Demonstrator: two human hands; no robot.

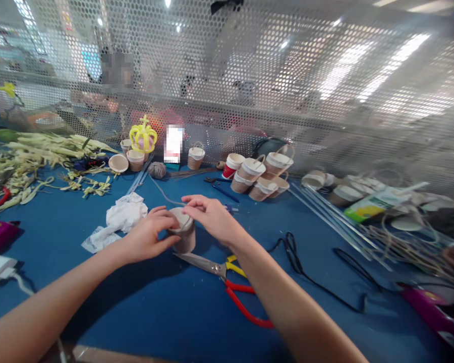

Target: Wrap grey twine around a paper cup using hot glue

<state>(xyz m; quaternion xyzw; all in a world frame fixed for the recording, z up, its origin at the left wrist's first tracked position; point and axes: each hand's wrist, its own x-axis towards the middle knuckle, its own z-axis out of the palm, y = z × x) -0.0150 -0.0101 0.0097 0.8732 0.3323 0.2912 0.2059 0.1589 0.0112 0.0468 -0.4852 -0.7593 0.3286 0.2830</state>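
Observation:
A small beige wrapped cup [185, 240] stands upright on the blue table [147, 312] in front of me. My left hand [149, 234] is closed around its left side, thumb low and fingers at the rim. My right hand [210, 214] is bent over the right side of the rim, its fingertips pinched together on a thin grey cord [162, 194]. This cord runs back towards a ball of grey yarn [158, 170]. Red-and-yellow-handled scissors [215, 266] lie open-bladed just below the cup, partly under my right forearm. Crumpled white cloth [125, 213] rests left of my left hand.
Several wrapped cups [248, 170] are stacked at the back right. A yellow crown [143, 137] and a lit phone [173, 143] stand by the perforated screen [287, 65]. Clear glue sticks [333, 227], black cable [298, 262] and a purple tool [433, 312] lie right.

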